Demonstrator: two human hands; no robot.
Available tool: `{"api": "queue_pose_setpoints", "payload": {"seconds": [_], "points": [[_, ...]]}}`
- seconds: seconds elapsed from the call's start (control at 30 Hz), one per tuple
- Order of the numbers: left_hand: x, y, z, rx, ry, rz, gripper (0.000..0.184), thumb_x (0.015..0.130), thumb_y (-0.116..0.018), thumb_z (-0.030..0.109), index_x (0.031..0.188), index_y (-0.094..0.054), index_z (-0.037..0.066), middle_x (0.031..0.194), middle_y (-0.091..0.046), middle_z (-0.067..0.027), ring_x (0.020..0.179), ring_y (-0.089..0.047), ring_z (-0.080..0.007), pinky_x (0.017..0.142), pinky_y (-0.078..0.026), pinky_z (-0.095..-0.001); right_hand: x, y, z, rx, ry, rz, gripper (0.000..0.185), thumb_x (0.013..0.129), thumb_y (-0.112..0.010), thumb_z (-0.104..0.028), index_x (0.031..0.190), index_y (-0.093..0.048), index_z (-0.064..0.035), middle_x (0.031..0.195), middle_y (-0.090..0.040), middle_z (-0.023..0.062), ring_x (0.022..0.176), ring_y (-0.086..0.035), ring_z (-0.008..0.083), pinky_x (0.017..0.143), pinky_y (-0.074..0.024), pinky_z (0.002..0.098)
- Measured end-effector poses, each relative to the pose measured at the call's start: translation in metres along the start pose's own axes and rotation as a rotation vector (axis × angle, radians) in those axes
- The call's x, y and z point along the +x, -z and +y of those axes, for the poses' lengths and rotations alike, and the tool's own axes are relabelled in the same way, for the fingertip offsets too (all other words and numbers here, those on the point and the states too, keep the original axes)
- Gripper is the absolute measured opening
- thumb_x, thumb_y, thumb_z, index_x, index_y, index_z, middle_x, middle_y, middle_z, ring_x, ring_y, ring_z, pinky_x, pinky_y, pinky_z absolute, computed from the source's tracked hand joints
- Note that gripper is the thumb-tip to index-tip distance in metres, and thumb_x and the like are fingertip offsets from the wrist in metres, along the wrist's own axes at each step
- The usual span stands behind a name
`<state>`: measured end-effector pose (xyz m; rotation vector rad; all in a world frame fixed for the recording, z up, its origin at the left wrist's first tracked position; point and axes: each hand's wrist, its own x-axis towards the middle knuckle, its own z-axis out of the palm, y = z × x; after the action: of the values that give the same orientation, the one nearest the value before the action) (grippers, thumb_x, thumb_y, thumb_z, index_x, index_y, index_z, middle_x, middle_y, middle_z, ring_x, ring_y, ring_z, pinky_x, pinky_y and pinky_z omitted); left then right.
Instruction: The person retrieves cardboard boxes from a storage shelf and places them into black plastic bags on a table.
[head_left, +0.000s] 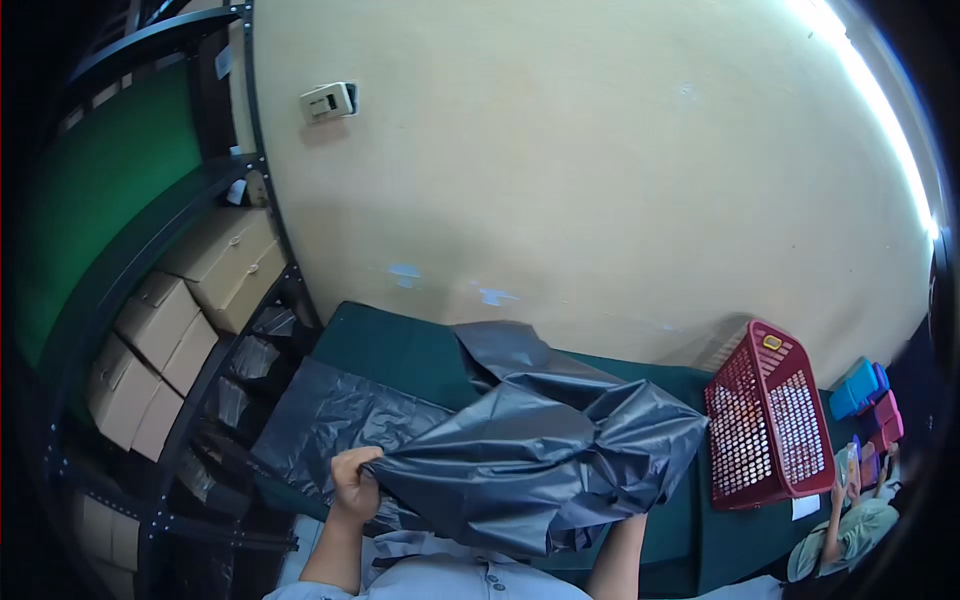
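A large black plastic bag [520, 450] is spread out in front of my chest, wrinkled and partly puffed up. My left hand [355, 485] is closed on its left edge, fingers wrapped round the gathered plastic. On the right, my right forearm [618, 560] goes up behind or into the bag; the plastic hides the hand, so its fingers do not show. Beneath and to the left, more black plastic sheeting [330, 415] lies flat on the table with the dark green cover [390, 335].
A red perforated basket [770, 415] stands at the table's right end. Beyond it are blue and pink containers [855, 388] and another person [850, 535]. Metal shelving [150, 250] with cardboard boxes [225, 265] and clear-wrapped packs borders the left. A wall [580, 180] rises behind.
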<state>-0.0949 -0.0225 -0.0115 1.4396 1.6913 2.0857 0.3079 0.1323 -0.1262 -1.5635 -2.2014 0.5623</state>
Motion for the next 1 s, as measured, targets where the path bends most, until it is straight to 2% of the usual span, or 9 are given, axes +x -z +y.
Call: {"api": "queue_pose_setpoints", "payload": {"seconds": [0.03, 0.07, 0.1, 0.17, 0.23, 0.5, 0.6, 0.8, 1.0], "points": [[0.008, -0.006, 0.011, 0.094, -0.172, -0.161, 0.033, 0.089, -0.047, 0.028, 0.08, -0.058, -0.002, 0.073, -0.054, -0.0114, 0.07, -0.053, -0.0243, 0.065, -0.041, -0.0287, -0.009, -0.003, 0.004, 0.013, 0.013, 0.002, 0.028, 0.084, -0.054, -0.023, 0.101, -0.061, -0.0016, 0.096, -0.062, 0.0209, 0.094, -0.059, 0.0344, 0.08, -0.0458, 0.0393], [0.011, 0.005, -0.001, 0.107, 0.187, -0.536, 0.027, 0.081, -0.058, 0.02, 0.099, -0.057, 0.0, 0.085, -0.056, -0.0152, 0.082, -0.056, -0.0265, 0.071, -0.044, -0.0319, -0.018, -0.007, 0.007, 0.028, 0.022, 0.005, 0.028, 0.084, -0.054, -0.024, 0.101, -0.061, -0.0017, 0.096, -0.062, 0.0208, 0.094, -0.059, 0.0342, 0.08, -0.0457, 0.0392], [0.018, -0.006, 0.007, 0.093, 0.176, -0.559, 0.027, 0.081, -0.058, 0.02, 0.099, -0.057, 0.0, 0.085, -0.056, -0.0152, 0.082, -0.056, -0.0265, 0.071, -0.044, -0.0319, -0.023, -0.014, 0.002, 0.045, 0.033, 0.017, 0.028, 0.084, -0.054, -0.024, 0.101, -0.061, -0.0018, 0.097, -0.062, 0.0207, 0.095, -0.059, 0.0341, 0.08, -0.0455, 0.0391], [0.03, -0.032, 0.032, 0.284, 0.26, -0.745, 0.067, 0.064, -0.07, 0.011, 0.125, -0.041, 0.005, 0.115, -0.048, -0.0197, 0.102, -0.053, -0.0311, 0.081, -0.045, -0.0366, -0.052, -0.034, 0.0, 0.085, 0.032, 0.041, 0.028, 0.085, -0.054, -0.024, 0.101, -0.061, -0.0021, 0.097, -0.062, 0.0204, 0.095, -0.059, 0.0338, 0.08, -0.0453, 0.0389], [0.017, -0.047, 0.016, 0.424, -0.095, -0.731, 0.107, 0.051, -0.076, 0.009, 0.139, -0.015, 0.012, 0.134, -0.026, -0.0218, 0.117, -0.04, -0.0392, 0.091, -0.041, -0.0434, -0.027, -0.036, -0.034, 0.122, 0.034, 0.089, 0.028, 0.085, -0.054, -0.024, 0.101, -0.061, -0.0023, 0.098, -0.061, 0.0202, 0.096, -0.058, 0.0335, 0.081, -0.0451, 0.0387], [-0.018, -0.117, 0.016, -0.059, -0.143, -1.383, 0.141, 0.044, -0.086, 0.046, 0.141, 0.009, 0.011, 0.142, 0.0, -0.0267, 0.134, -0.009, -0.0429, 0.109, -0.017, -0.0477, 0.006, -0.087, -0.114, 0.283, 0.002, 0.28, 0.029, 0.085, -0.055, -0.026, 0.102, -0.061, -0.0033, 0.101, -0.061, 0.0192, 0.099, -0.057, 0.0324, 0.082, -0.0441, 0.0379], [-0.043, -0.13, -0.016, -0.431, 0.284, -1.235, 0.151, 0.043, -0.084, 0.056, 0.133, 0.024, -0.001, 0.142, 0.005, -0.0244, 0.135, -0.007, -0.0362, 0.109, -0.016, -0.044, -0.017, -0.084, -0.089, 0.307, 0.025, 0.351, 0.029, 0.086, -0.055, -0.026, 0.102, -0.062, -0.0037, 0.103, -0.061, 0.0188, 0.1, -0.057, 0.0319, 0.083, -0.0437, 0.0376], [-0.041, -0.155, 0.014, -0.232, 0.387, -0.968, 0.064, 0.074, -0.068, 0.009, 0.128, -0.034, 0.001, 0.119, -0.047, -0.0189, 0.108, -0.049, -0.0251, 0.093, -0.038, -0.035, -0.033, -0.077, -0.106, 0.245, -0.076, 0.333, 0.036, 0.09, -0.045, -0.032, 0.105, -0.062, -0.0036, 0.106, -0.06, 0.0185, 0.101, -0.056, 0.0318, 0.087, -0.0416, 0.0378], [-0.026, -0.13, -0.031, -0.273, 0.491, -0.391, 0.037, 0.074, -0.044, -0.017, 0.106, -0.052, 0.002, 0.098, -0.056, -0.0051, 0.094, -0.051, -0.0128, 0.087, -0.039, -0.027, -0.052, -0.077, -0.07, 0.242, -0.144, 0.255, 0.036, 0.09, -0.044, -0.032, 0.104, -0.062, -0.0031, 0.106, -0.06, 0.0194, 0.101, -0.056, 0.0324, 0.088, -0.0415, 0.0385]]}}
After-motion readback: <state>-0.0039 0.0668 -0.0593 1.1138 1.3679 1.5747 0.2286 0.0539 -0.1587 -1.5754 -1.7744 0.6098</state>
